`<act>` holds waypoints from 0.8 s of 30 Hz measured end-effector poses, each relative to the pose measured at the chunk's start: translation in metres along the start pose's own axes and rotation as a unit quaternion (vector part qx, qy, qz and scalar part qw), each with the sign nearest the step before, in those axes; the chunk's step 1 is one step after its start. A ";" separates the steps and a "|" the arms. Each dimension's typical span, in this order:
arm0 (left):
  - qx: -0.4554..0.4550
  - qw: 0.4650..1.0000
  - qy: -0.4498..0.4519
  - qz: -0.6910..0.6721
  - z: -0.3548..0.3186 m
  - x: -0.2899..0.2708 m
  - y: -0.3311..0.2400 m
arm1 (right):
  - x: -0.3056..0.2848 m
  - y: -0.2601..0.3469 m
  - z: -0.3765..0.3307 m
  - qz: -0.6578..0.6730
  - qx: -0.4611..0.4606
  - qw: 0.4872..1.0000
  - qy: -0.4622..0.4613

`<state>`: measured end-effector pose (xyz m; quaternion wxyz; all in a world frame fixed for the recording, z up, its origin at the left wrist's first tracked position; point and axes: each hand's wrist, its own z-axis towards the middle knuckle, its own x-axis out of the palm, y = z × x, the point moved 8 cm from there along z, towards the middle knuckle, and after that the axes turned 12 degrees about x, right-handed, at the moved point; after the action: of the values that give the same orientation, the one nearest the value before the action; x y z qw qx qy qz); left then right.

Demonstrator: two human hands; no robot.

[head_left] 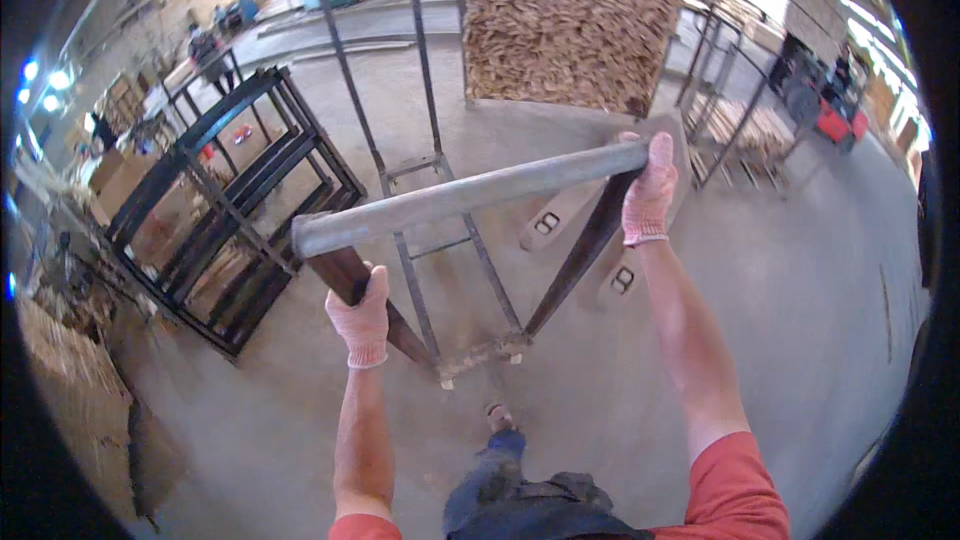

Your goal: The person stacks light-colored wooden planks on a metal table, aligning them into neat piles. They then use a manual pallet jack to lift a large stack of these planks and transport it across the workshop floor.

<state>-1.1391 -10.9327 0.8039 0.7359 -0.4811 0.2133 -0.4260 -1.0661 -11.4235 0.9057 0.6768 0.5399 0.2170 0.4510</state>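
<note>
Gripping the near end of a tall-framed cart (440, 200): wrapping the gloved left fingers (374, 292) around the dark left post (340, 274), and clasping the right end of the pale top bar (500, 186) in the gloved right fingers (659, 162). Facing a large wood stack (570, 25) beyond the right fingers, with a black rack (236, 204) to the left of the left fingers and the cart's 2 long rails (492, 270) below and between them.

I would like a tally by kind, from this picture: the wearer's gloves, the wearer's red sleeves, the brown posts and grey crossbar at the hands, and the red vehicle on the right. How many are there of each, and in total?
Pinkish gloves: 2
Red sleeves: 2
Brown posts: 2
Grey crossbar: 1
Red vehicle: 1
Total: 8
</note>
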 end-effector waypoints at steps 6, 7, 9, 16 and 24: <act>-0.005 0.999 0.026 0.037 0.166 0.119 0.087 | 0.121 -0.097 0.196 0.035 0.010 0.999 -0.016; -0.009 0.999 0.022 0.036 0.197 0.140 0.106 | 0.151 -0.116 0.228 0.039 0.011 0.999 -0.004; 0.007 1.000 0.008 0.007 0.264 0.184 0.159 | 0.211 -0.151 0.291 0.101 0.073 0.992 -0.003; 0.022 0.998 -0.057 -0.007 0.437 0.302 0.253 | 0.368 -0.251 0.488 0.155 0.074 0.984 0.040; 0.026 0.997 -0.072 -0.008 0.667 0.464 0.391 | 0.554 -0.365 0.739 0.116 0.070 0.990 0.051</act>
<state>-0.2383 -10.8997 0.7976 0.7586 -0.4928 0.1445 -0.4011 -0.0753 -11.3549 0.9134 0.5688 0.5836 0.2179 0.5371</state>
